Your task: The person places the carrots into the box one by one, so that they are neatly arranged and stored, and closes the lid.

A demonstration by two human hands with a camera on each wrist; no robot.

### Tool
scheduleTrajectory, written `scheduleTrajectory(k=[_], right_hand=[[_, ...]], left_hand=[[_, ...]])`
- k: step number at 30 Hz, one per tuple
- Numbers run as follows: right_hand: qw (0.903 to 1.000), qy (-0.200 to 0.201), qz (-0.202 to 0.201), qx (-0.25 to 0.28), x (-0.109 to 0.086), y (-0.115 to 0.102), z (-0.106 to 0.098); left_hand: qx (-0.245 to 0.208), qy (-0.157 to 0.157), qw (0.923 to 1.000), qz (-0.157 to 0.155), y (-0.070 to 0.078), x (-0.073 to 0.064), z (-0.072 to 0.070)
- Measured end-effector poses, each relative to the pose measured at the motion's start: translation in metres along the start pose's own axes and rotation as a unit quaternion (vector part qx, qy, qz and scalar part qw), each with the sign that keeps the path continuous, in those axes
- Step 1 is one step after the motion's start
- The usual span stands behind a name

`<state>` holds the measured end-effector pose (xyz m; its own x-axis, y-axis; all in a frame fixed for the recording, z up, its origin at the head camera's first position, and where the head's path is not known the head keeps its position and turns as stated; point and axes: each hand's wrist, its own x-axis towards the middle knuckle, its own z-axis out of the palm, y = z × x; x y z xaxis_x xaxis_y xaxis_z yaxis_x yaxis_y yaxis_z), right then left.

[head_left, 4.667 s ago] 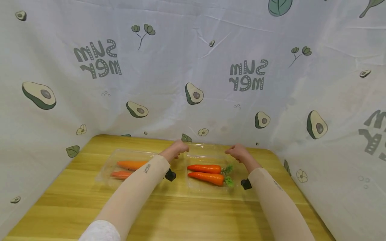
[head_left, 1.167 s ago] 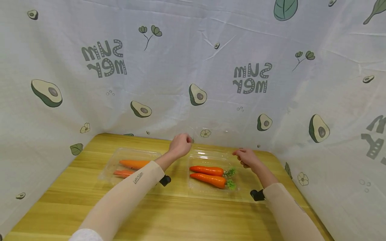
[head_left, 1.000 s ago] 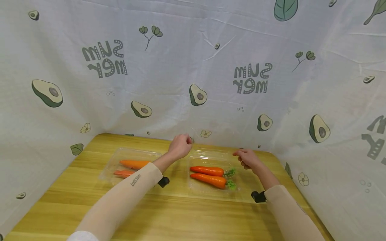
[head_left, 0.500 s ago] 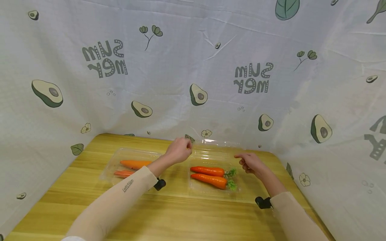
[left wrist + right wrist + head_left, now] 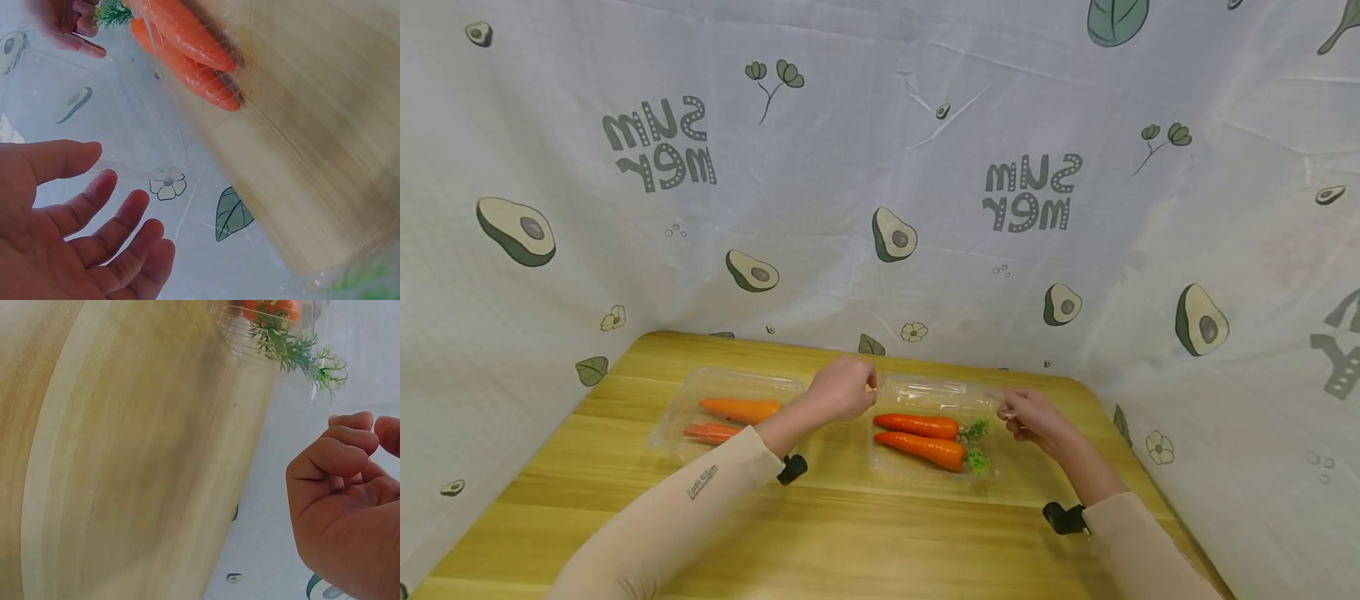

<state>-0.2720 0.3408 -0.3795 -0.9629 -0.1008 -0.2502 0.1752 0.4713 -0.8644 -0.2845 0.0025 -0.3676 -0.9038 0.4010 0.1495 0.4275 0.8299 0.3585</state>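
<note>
Two orange carrots (image 5: 920, 448) with green tops lie side by side in a clear plastic clamshell box (image 5: 936, 476). Its clear lid (image 5: 936, 387) stands tilted over the back part of the box. At the lid's left corner, my left hand (image 5: 844, 388) pinches the edge; the left wrist view shows the lid's rim between thumb and forefinger (image 5: 103, 181). My right hand (image 5: 1037, 418), fingers curled, pinches the lid's right corner in the head view. In the right wrist view its thumb is partly cut off beside the curled fingers (image 5: 340, 453), near the carrot greens (image 5: 294, 350).
Left of this box stands a second clear plastic box (image 5: 745, 377) with carrots (image 5: 737, 409) in it, partly hidden by my left forearm. Both boxes are on a wooden table (image 5: 850, 533). A white curtain (image 5: 820, 167) printed with avocados hangs along the back and sides.
The lid has swung forward and down from its raised position behind the box. Both hands have come lower and nearer with it, the right one also shifting right. The carrots stay put.
</note>
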Motion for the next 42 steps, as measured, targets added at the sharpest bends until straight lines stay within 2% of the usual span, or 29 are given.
scheduleTrajectory(k=[9,18,26,35,39,42], right_hand=[[0.9998,-0.009,-0.012,-0.013,-0.005,0.003,0.004],[0.9998,-0.004,-0.013,-0.013,-0.009,0.010,0.010],[0.9992,-0.011,-0.035,-0.016,-0.011,0.016,0.014],[0.9991,-0.002,-0.030,-0.031,-0.017,0.019,0.016],[0.9991,-0.003,-0.031,-0.028,-0.021,0.020,0.017],[0.9991,-0.007,-0.033,-0.027,-0.026,0.021,0.018]], left_hand=[[0.040,-0.029,0.9987,-0.007,0.004,-0.012,0.004],[0.046,-0.043,0.9979,-0.013,0.006,-0.026,0.011],[0.054,-0.059,0.9967,-0.015,0.008,-0.036,0.018],[0.035,-0.063,0.9972,-0.022,0.012,-0.052,0.022],[0.020,-0.052,0.9983,-0.017,0.013,-0.057,0.025],[0.004,-0.043,0.9987,-0.028,0.013,-0.058,0.028]])
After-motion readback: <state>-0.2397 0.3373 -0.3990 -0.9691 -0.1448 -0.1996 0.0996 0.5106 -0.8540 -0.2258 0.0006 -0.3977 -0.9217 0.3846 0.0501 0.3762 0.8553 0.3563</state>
